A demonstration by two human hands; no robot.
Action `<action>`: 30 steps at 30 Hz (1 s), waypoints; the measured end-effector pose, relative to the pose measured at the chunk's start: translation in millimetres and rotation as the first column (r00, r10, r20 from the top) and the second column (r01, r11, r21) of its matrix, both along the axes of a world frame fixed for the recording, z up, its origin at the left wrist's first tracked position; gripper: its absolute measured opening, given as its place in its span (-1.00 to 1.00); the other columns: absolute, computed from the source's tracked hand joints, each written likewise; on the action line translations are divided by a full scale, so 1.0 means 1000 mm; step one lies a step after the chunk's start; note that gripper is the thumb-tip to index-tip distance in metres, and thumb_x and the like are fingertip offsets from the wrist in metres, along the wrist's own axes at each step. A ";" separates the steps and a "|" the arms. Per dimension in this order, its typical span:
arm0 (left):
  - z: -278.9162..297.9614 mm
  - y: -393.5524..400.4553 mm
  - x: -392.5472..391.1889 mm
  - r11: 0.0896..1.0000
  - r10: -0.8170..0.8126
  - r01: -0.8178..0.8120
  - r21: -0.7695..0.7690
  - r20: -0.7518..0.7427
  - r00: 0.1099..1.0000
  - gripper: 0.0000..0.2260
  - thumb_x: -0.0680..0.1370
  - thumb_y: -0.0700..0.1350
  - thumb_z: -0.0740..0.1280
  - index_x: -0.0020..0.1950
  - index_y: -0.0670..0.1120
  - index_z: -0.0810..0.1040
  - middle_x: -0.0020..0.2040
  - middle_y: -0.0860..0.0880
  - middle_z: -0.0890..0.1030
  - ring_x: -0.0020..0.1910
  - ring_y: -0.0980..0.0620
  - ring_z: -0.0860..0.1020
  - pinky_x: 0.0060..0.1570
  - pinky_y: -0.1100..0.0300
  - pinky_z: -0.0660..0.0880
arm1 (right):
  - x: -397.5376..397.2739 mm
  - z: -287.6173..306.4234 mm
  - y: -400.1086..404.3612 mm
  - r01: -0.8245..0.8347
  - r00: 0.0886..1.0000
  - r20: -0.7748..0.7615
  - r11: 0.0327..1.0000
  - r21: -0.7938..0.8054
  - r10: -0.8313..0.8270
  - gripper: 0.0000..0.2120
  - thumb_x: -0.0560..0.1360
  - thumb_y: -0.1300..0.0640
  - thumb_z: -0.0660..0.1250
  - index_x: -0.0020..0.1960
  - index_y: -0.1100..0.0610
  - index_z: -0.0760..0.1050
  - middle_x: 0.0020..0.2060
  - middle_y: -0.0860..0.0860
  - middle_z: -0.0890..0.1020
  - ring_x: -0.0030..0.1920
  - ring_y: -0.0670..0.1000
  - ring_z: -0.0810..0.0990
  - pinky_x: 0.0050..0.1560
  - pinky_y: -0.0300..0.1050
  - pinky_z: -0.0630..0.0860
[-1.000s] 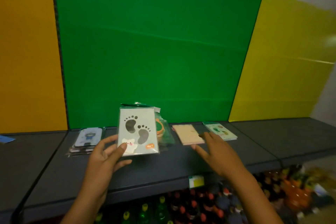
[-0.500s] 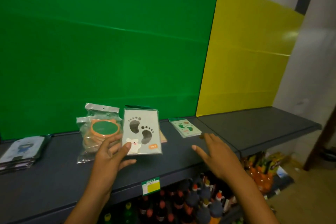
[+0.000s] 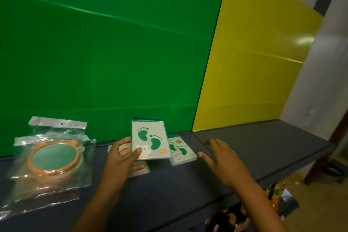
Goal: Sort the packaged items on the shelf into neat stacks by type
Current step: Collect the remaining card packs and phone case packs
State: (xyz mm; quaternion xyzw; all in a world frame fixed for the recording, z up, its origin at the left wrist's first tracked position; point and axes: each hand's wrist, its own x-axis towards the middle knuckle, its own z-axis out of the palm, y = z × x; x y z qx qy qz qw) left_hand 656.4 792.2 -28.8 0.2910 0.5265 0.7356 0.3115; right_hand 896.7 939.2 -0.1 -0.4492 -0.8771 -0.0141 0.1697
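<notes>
Carried rightward since half a second ago, the pale green footprint-printed card pack (image 3: 150, 140) now hangs tilted just above and overlapping the left edge of the flat stack of matching green footprint packs (image 3: 181, 151) on the dark grey shelf (image 3: 263, 143); before, the two were well apart. The left hand (image 3: 120, 158) pinches the held pack at its lower left corner, thumb on the front, fingers behind. The right hand (image 3: 222, 158) is spread, holding nothing, hovering just right of the stack; whether it touches the shelf is unclear.

Under the left hand lies a pale, beige-looking pack (image 3: 138, 168), mostly hidden. Farther left sits a pile of clear plastic bags holding round orange-rimmed mirrors (image 3: 52, 158).

To land this well, I'd judge the held pack should be lowered flat, its edges squared to the stack beneath, not dropped from the tilt. The open right hand could steady the stack's right edge as a stop, so the slippery wrapping does not slide. Releasing the corner pinch only once the pack rests fully should keep the pile neat.
</notes>
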 end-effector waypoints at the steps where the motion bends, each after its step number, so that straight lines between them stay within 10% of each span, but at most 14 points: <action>1: -0.002 0.011 0.000 1.000 0.007 -0.007 -0.013 -0.004 1.000 -0.59 0.52 -0.27 0.36 0.34 -0.07 0.38 0.08 -0.12 0.64 -0.12 -0.02 0.68 -0.31 0.16 0.64 | -0.002 -0.003 0.011 -0.006 1.000 0.004 1.000 -0.002 0.006 -0.42 0.57 -0.30 0.06 0.40 0.07 0.31 0.30 0.03 0.45 0.27 0.06 0.44 0.22 -0.04 0.45; 19: -0.044 0.130 0.058 0.930 0.011 -0.124 -0.346 -0.313 0.950 -0.68 0.58 -0.17 0.29 0.30 0.02 0.34 0.02 0.00 0.61 -0.11 0.05 0.64 -0.25 0.20 0.62 | -0.008 -0.041 0.146 -0.247 0.968 -0.080 0.961 -0.122 0.239 -0.52 0.56 -0.30 0.09 0.27 0.02 0.38 0.18 -0.03 0.47 0.17 -0.01 0.46 0.17 -0.07 0.47; 30: -0.076 0.158 0.084 0.806 0.049 -0.514 -0.293 -0.833 0.552 -0.66 0.60 0.12 0.17 0.32 0.01 0.44 0.20 -0.04 0.49 0.19 0.00 0.36 0.11 0.21 0.32 | -0.002 -0.060 0.183 -0.392 0.916 -0.168 0.903 -0.177 0.364 -0.52 0.58 -0.24 0.15 0.34 0.05 0.37 0.25 -0.01 0.47 0.26 0.01 0.44 0.25 -0.08 0.41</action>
